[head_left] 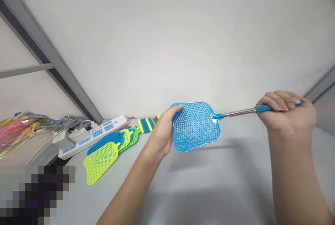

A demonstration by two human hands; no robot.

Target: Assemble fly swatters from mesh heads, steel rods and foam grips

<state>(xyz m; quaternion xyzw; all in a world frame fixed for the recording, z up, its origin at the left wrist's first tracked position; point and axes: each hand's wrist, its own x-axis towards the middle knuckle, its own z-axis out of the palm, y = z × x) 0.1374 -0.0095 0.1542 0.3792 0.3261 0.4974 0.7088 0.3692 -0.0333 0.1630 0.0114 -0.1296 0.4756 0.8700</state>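
Note:
A blue fly swatter [196, 127] is held level above the grey table, between both hands. My left hand [164, 130] grips the far left edge of its mesh head, thumb on top and the other fingers hidden behind. My right hand [286, 109] is wrapped round the blue handle at the other end. Between them shows a short silver metal shaft [239, 112]. Left of my left hand lie several loose swatter heads, with a yellow-green one [102, 162] in front and blue and green ones beneath and behind it.
Coloured handle grips [146, 125] lie in a row against the wall. A white power strip [96, 134] with plugged-in chargers stands behind the loose heads. Plastic-wrapped bright items [28, 130] sit at far left, near a grey metal frame post [52, 53]. The lower left corner is pixelated.

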